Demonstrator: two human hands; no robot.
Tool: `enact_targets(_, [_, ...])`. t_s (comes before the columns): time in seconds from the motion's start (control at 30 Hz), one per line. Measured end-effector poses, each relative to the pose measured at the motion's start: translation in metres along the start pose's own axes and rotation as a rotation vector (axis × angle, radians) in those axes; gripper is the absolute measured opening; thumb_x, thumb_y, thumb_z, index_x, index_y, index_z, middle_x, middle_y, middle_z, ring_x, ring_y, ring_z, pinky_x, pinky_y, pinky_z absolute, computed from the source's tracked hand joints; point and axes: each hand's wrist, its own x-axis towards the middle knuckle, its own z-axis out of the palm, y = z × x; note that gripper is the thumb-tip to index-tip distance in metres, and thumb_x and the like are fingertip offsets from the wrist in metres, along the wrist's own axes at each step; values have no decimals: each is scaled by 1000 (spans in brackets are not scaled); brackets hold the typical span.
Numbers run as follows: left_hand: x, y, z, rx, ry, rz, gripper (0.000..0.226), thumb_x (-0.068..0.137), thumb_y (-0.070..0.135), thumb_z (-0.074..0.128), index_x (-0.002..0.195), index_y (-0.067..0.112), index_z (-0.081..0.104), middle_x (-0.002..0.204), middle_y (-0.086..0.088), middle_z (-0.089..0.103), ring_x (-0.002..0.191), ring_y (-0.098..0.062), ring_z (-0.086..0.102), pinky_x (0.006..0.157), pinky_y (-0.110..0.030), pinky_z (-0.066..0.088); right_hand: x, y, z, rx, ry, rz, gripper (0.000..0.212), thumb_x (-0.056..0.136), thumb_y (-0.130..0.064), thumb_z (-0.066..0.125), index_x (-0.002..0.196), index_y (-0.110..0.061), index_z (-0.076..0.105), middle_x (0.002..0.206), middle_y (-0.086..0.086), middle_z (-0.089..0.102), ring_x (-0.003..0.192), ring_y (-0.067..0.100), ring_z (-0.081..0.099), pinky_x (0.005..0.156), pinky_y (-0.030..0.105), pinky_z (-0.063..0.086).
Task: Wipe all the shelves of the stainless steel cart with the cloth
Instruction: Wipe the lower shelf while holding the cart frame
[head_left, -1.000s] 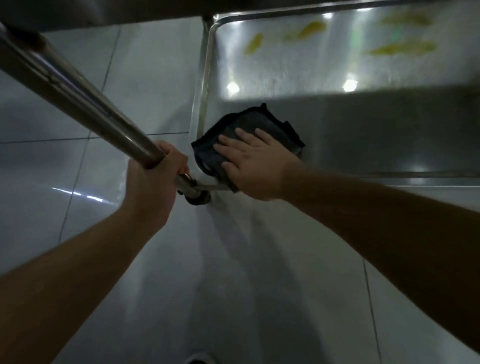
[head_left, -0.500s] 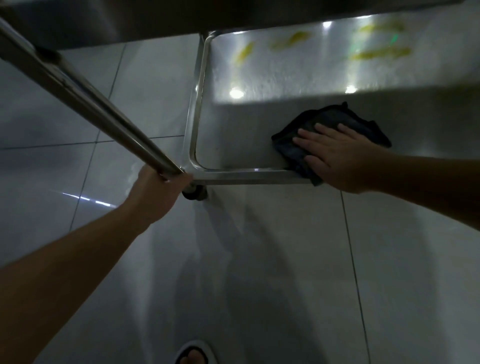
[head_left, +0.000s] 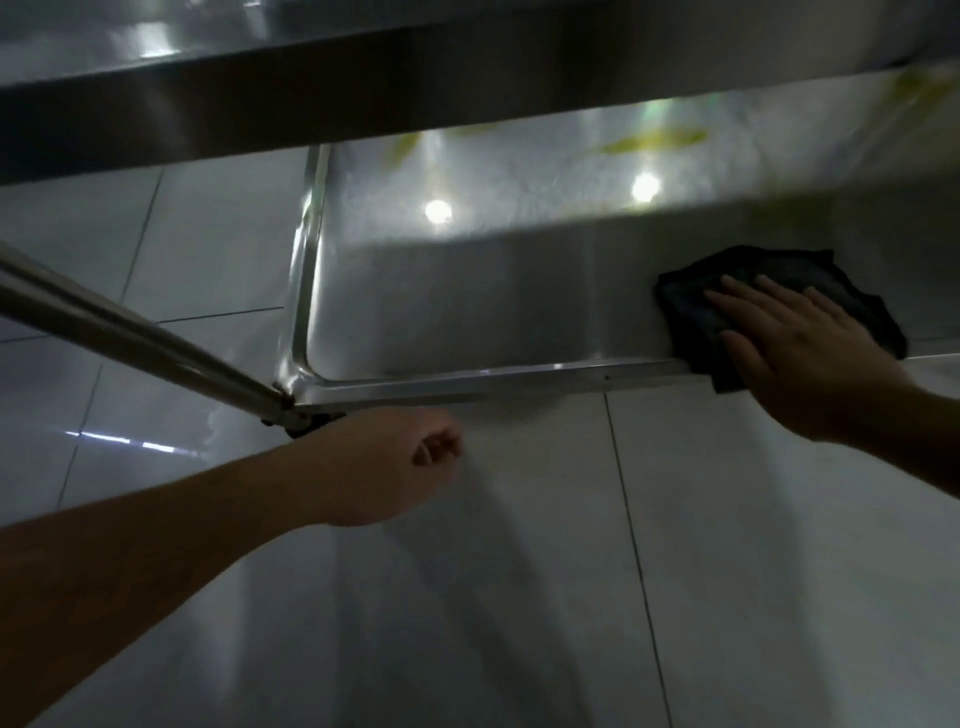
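Note:
The stainless steel cart's bottom shelf (head_left: 467, 312) lies below me, its raised front rim running left to right. A dark cloth (head_left: 779, 275) sits on the shelf near the front rim at the right. My right hand (head_left: 795, 353) presses flat on the cloth, fingers spread and pointing left. My left hand (head_left: 379, 467) hangs just in front of the shelf's front-left corner, fingers curled with nothing in them, off the cart's slanted leg tube (head_left: 130, 338). Yellow smears (head_left: 654, 141) mark the far part of the shelf.
The shelf above (head_left: 363, 104) crosses the top of the view and shades the lower one. A caster (head_left: 306, 423) sits under the front-left corner. Glossy pale floor tiles (head_left: 519, 597) surround the cart.
My right hand slid the cloth along the front of the shelf from the left corner to the right. My left hand let go of the leg tube and now hangs free.

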Motion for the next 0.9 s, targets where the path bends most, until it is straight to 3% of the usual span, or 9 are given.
enact_targets(0.1, [20, 19, -5, 87, 416, 115, 16, 93, 46, 60, 105, 36, 64, 91, 14, 65, 82, -7, 63, 77, -40, 58, 8, -13, 4, 43, 40, 140, 78, 96, -64, -1, 165, -33, 18, 173, -11, 12, 160, 16, 9, 129, 45, 5])
enact_targets(0.17, [38, 26, -5, 174, 584, 101, 33, 96, 39, 62, 126, 24, 62, 120, 2, 61, 109, -22, 59, 95, -44, 52, 22, -36, 8, 54, 55, 177, 77, 96, -62, 0, 165, -31, 15, 173, -10, 10, 160, 20, 8, 128, 48, 6])
enact_targets(0.27, [68, 37, 5, 220, 513, -50, 60, 103, 41, 54, 156, 16, 41, 162, -7, 37, 148, -28, 36, 120, -44, 33, 39, -77, 11, 51, 45, 6, 76, 96, -60, -1, 165, -33, 17, 173, -12, 11, 160, 20, 8, 127, 48, 5])
enact_targets(0.4, [112, 67, 33, 161, 591, -8, 66, 107, 38, 49, 164, 11, 31, 172, -10, 24, 159, -28, 20, 128, -44, 20, 46, -94, 12, 67, 14, -207, 74, 98, -62, -1, 164, -36, 21, 172, -14, 17, 160, 16, 8, 127, 45, 0])
enact_targets(0.47, [129, 81, 45, 116, 653, -6, 66, 107, 39, 47, 165, 10, 30, 173, -10, 23, 160, -28, 19, 128, -41, 15, 47, -68, 12, 83, 43, -145, 70, 100, -62, 5, 164, -37, 20, 172, -15, 15, 160, 14, 8, 127, 44, 0])
enact_targets(0.6, [142, 81, 55, 162, 683, -59, 74, 105, 53, 30, 166, 11, 26, 174, -10, 20, 161, -28, 16, 126, -39, 7, 55, 24, -1, 103, 183, 244, 58, 108, -48, 29, 163, -30, 28, 173, -5, 21, 158, 23, 18, 128, 49, 9])
enact_targets(0.7, [142, 83, 58, 181, 698, -64, 76, 103, 53, 26, 165, 10, 27, 174, -11, 22, 161, -28, 17, 126, -38, 6, 74, 52, -11, 207, 167, 529, 65, 103, -49, 20, 165, -27, 24, 174, -3, 16, 159, 27, 13, 128, 53, 5])
enact_targets(0.77, [142, 88, 57, 181, 701, -80, 74, 103, 50, 29, 164, 8, 29, 173, -12, 25, 160, -29, 20, 127, -40, 9, 93, 32, -13, 256, 162, 592, 68, 100, -48, 18, 165, -27, 21, 174, -4, 13, 160, 29, 9, 127, 55, 1])
enact_targets(0.9, [135, 96, 55, 213, 775, -133, 65, 98, 33, 50, 152, -5, 47, 158, -27, 45, 144, -43, 45, 119, -51, 36, 123, -44, -11, 180, 132, 233, 65, 105, -49, 18, 166, -25, 19, 175, -4, 10, 160, 27, 6, 126, 52, 0])
